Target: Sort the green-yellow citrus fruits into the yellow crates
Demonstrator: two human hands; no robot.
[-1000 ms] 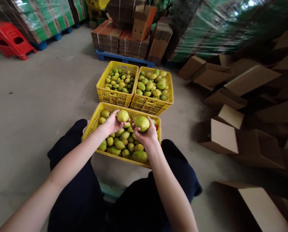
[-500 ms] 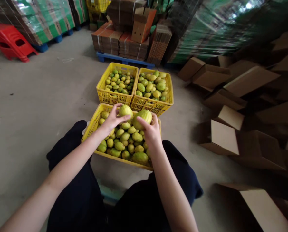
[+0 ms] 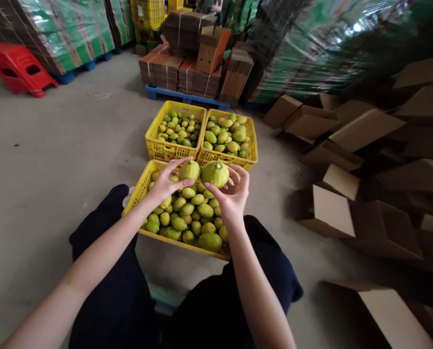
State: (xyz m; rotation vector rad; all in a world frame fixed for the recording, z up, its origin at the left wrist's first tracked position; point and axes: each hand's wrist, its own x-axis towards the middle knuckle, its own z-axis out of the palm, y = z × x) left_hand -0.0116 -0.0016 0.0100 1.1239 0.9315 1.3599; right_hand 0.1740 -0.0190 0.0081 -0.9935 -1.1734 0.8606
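My left hand pinches a smaller round yellow-green lemon between thumb and fingers. A larger, ribbed yellow-green lemon is held in my right hand, its stem end facing me. The two lemons are side by side, almost touching, above the near yellow crate. That crate holds many lemons of mixed sizes, and my hands and forearms cover part of it.
Behind stand two more yellow crates: the left one with small lemons, the right one with larger ones. Empty cardboard boxes lie at right. Flattened cartons sit on a blue pallet. A red stool stands far left.
Both lemons have been turned so their stem ends show. My right hand's fingers have opened out somewhat around the larger lemon. The view has shifted slightly.
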